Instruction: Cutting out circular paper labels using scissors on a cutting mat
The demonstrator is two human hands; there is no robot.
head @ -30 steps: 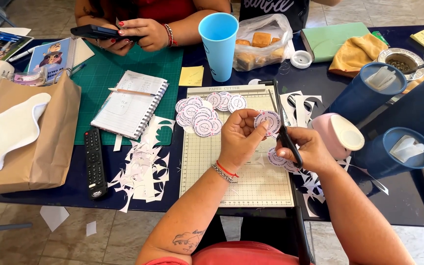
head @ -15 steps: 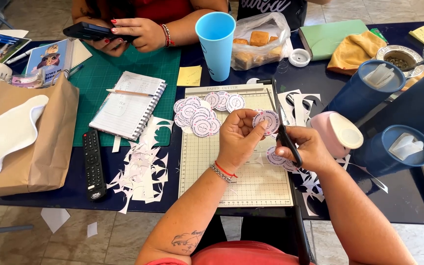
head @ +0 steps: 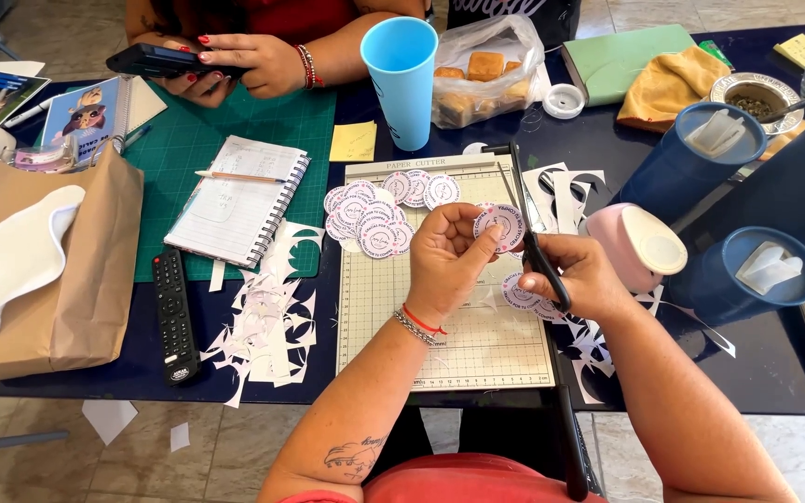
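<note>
Sticker (head: pixel 500 224): thin paper disc, white with pinkish print around the rim, flat face tilted toward the camera; round, so no long axis.
Left hand (head: pixel 447 261): fingertips pinched together on the sticker's edge, holding it above the cutter (head: pixel 449 335).
Right hand (head: pixel 581 275): fingers closed through the handles of the scissors (head: pixel 535 244).
Scissors: dark metal blades, long axis running away from the person, tips at the sticker's right edge.
Cutter: pale gridded board, rectangular.
Pile (head: pixel 375 210): matching cut discs, overlapping, on the cutter's far left corner.
Scraps (head: pixel 267 321): jagged white paper offcuts, left of the cutter.
</note>
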